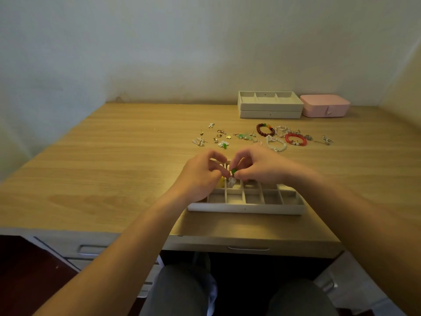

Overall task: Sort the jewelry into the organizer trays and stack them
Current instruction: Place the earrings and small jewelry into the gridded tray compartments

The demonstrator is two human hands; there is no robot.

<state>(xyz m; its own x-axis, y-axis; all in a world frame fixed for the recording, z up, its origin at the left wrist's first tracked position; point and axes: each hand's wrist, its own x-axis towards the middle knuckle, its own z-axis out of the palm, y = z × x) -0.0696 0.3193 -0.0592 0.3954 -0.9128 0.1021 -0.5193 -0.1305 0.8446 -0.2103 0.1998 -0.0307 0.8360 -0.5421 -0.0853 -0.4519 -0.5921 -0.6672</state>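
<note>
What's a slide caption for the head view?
Left hand and right hand pinch a green-and-white jewelry piece over the divided tray.

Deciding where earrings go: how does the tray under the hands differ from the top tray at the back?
The near tray has many small compartments; the back tray has three wide ones. The near tray sits alone on the desk; the back tray rests on another tray. Both are pale and rectangular.

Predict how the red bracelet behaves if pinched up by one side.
Red bracelet looks like strung beads, so it probably sags rather than holding its ring. Lying flat, it is unlikely to roll. It seems to touch the white bracelet, which may drag along.
</note>
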